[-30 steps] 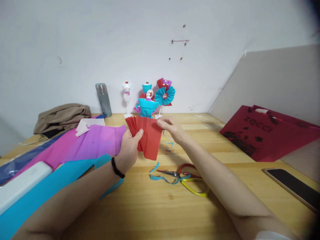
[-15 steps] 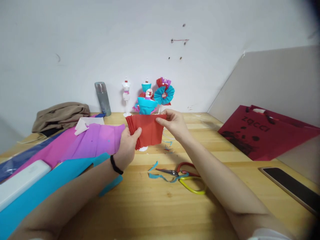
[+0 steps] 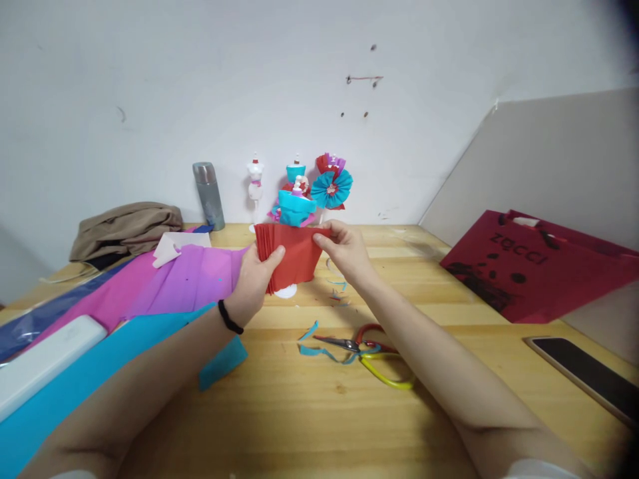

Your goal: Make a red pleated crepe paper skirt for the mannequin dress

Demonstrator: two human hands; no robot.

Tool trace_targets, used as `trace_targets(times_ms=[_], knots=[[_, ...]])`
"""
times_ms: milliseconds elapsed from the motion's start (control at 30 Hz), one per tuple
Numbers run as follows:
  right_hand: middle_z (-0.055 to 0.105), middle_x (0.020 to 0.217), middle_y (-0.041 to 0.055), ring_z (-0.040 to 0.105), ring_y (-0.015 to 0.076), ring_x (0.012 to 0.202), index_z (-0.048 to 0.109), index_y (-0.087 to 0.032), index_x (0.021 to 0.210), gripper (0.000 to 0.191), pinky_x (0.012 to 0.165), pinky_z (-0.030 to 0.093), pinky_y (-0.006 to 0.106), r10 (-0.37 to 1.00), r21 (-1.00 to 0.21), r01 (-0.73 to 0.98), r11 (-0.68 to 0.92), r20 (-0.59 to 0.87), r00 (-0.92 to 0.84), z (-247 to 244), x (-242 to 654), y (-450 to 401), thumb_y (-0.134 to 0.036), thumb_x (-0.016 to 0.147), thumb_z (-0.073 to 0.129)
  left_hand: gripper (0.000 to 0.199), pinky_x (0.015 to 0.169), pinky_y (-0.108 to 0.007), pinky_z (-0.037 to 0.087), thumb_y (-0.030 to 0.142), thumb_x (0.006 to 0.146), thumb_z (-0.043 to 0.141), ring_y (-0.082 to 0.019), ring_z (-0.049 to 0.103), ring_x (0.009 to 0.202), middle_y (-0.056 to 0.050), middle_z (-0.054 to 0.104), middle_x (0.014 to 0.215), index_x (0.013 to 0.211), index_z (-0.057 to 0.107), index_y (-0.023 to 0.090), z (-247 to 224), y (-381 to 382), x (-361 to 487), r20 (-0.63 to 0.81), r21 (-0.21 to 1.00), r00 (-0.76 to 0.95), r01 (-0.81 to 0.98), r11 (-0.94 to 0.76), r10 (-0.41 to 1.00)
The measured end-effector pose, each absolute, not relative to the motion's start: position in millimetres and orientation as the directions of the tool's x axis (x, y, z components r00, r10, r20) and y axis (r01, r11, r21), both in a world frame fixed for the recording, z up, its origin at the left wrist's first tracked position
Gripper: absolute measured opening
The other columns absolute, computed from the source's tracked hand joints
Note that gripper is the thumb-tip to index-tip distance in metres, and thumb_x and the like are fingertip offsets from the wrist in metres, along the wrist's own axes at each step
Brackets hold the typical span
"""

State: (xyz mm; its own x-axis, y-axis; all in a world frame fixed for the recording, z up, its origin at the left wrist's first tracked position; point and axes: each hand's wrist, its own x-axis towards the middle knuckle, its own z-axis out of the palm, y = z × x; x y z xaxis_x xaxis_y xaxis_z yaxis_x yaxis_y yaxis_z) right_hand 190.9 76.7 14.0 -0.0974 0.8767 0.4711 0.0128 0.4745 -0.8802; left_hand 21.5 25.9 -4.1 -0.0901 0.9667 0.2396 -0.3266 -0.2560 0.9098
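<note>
Red crepe paper [image 3: 294, 256] spans both hands above the table, its left end gathered into narrow pleats and its right part flat. My left hand [image 3: 255, 276] is closed on the pleated end, thumb on the front. The upper right corner is pinched between thumb and fingers of my right hand [image 3: 344, 247]. Right behind the paper stands a small dress-form stand with a turquoise paper top [image 3: 296, 207]; a white base [image 3: 286, 291] shows below the paper. Scissors [image 3: 357, 346] with red and yellow handles lie below my right forearm, among turquoise paper scraps [image 3: 327, 354].
Purple paper [image 3: 194, 283], turquoise paper [image 3: 114, 356] and a white box-like object [image 3: 50, 362] lie left. Brown cloth [image 3: 127, 229] and a bottle [image 3: 208, 196] sit behind. More decorated stands [image 3: 255, 179] line the wall. A red bag [image 3: 534, 273] and phone [image 3: 584, 376] are at right.
The pleated stack in my left hand looks wider, and the flat stretch of red paper is shorter. Both hands still hold the paper. The view has shifted slightly.
</note>
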Motion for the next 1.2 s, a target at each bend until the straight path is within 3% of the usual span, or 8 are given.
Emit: trace_targets(times_ms=[200,433,567,967,1200], knots=[[0.068,0.075,-0.0006,0.063,0.0187,0.074,0.058,-0.024,0.074,0.02,0.075,0.052,0.035,0.873,-0.888,-0.116,0.446,0.46,-0.164,14.6,186.2,73.0,-0.037,0.066,0.071,0.033,0.09,-0.044,0.055,0.034,0.074,0.078,-0.029,0.071,0.099,-0.012,0.075,0.105,0.098,0.065,0.014,-2.5,31.9,17.5,0.219,0.911,-0.077,-0.341,-0.232,0.973],[0.066,0.067,-0.003,0.06,0.0151,0.062,0.058,-0.023,0.074,0.029,0.065,0.052,0.032,0.922,-0.928,-0.184,0.325,0.354,-0.158,8.4,182.8,75.8,-0.04,0.061,0.078,0.036,0.088,-0.047,0.057,0.035,0.071,0.081,-0.031,0.072,0.097,-0.012,0.076,0.101,0.098,0.067,0.015,-1.4,34.6,14.5,0.204,0.897,-0.044,-0.391,-0.204,0.978],[0.071,0.076,0.0001,0.066,0.0178,0.071,0.062,-0.023,0.081,0.034,0.073,0.054,0.035,0.921,-0.926,-0.217,0.309,0.348,-0.172,4.9,182.9,77.7,-0.047,0.062,0.079,0.036,0.09,-0.048,0.056,0.035,0.071,0.081,-0.031,0.072,0.099,-0.012,0.076,0.1,0.098,0.068,0.014,-3.6,35.8,13.9,0.219,0.897,-0.045,-0.383,-0.219,0.975],[0.077,0.089,0.0038,0.071,0.0221,0.083,0.068,-0.023,0.085,0.034,0.079,0.057,0.039,0.922,-0.926,-0.213,0.313,0.35,-0.164,7.2,179.5,71.9,-0.048,0.065,0.08,0.037,0.092,-0.046,0.056,0.03,0.069,0.082,-0.029,0.072,0.097,-0.011,0.077,0.101,0.099,0.068,0.014,-4.5,38.8,13.0,0.216,0.897,-0.067,-0.38,-0.225,0.974],[0.072,0.079,0.0033,0.067,0.0214,0.08,0.065,-0.022,0.079,0.024,0.077,0.054,0.038,0.917,-0.92,-0.157,0.359,0.38,-0.126,7.1,174.5,73.4,-0.042,0.07,0.075,0.036,0.093,-0.047,0.055,0.033,0.071,0.081,-0.031,0.072,0.101,-0.013,0.076,0.103,0.099,0.068,0.014,-3.9,35.8,13.7,0.215,0.906,-0.051,-0.362,-0.219,0.975]])
